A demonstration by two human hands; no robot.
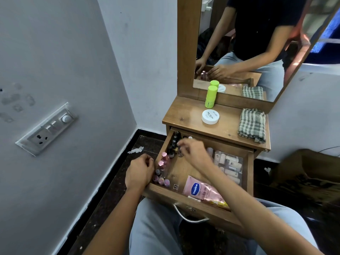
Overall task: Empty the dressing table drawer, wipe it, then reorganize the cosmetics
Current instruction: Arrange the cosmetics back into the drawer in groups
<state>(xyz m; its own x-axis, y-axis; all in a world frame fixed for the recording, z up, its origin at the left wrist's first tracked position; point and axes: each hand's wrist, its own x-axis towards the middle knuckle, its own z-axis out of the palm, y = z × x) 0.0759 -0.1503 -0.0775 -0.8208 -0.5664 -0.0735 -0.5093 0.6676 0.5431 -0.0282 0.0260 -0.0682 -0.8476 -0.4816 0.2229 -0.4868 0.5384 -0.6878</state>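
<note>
The wooden drawer (185, 168) is pulled out toward my lap. A row of small nail polish bottles (162, 166) with pink and black caps lines its left wall. My right hand (193, 152) reaches into the far left corner and pinches a small clear bottle (180, 153). My left hand (139, 172) rests on the drawer's left edge with curled fingers, beside the pink-capped bottles. A pink Vaseline pouch (200, 190) lies at the front. A clear pouch of tubes (229, 165) sits on the right.
On the dressing table top (185, 111) stand a green stick tube (210, 96), a white nail polish remover jar (210, 116) and a folded checked cloth (252, 125). A mirror (257, 43) rises behind. A wall with a switchboard (48, 128) is to the left, a cardboard box (309, 173) to the right.
</note>
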